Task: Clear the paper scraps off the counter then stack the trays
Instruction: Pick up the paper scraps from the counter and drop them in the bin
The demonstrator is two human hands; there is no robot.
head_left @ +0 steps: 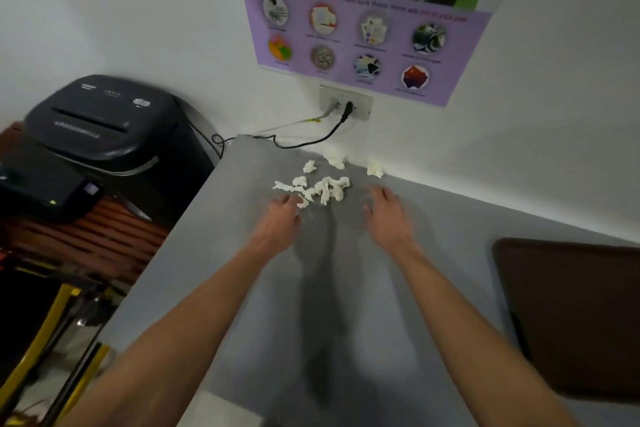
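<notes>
View from above of a grey surface [346,288] set into a corner, with two bare forearms reaching forward. A loose heap of white crumpled paper scraps [322,187] lies near the back, just beyond the fingertips. A few stray pieces sit apart from the heap, close against the wall [485,114].

The left hand [282,215] is at the heap's near left side, its fingers loosely bent beside one small scrap. Its grip looks relaxed and holds nothing. The right hand [384,210] is just right of the heap, fingers spread and its grip apart, also holding nothing. Both hands are slightly blurred.

A dark brown tray [571,315] lies at the right edge, only partly in view and well apart from the scraps.

Likely risks:
- The scraps are light and unbound, so a quick scoop could scatter them.
- The surface's left edge is near the heap, so pieces pushed that way could drop beside the black shredder [100,125].
- The strays by the wall could be missed.
- A black cable [311,140] trails across the back corner and could snag a sweeping hand.
</notes>
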